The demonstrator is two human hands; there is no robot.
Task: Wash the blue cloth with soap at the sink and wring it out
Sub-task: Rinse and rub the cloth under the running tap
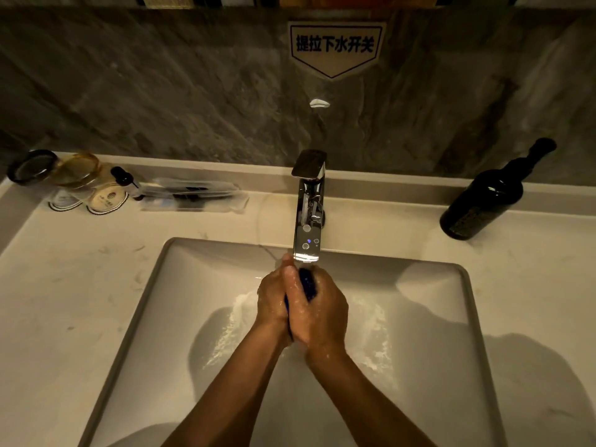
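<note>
The blue cloth [307, 280] is squeezed into a narrow roll between my two palms, and only a strip of it shows. My left hand [273, 301] presses on it from the left and my right hand [324, 312] wraps it from the right. Both hands are wet and sit right under the spout of the chrome tap [308, 214], above the middle of the white sink [154, 285]. Water lies rippled in the basin around my wrists.
A dark bottle [483, 201] stands on the counter at the back right. At the back left are two upturned glasses [54, 171], a small dropper bottle [127, 180] and a clear tray [193, 195]. A grey stone wall with a sign [335, 46] rises behind the tap.
</note>
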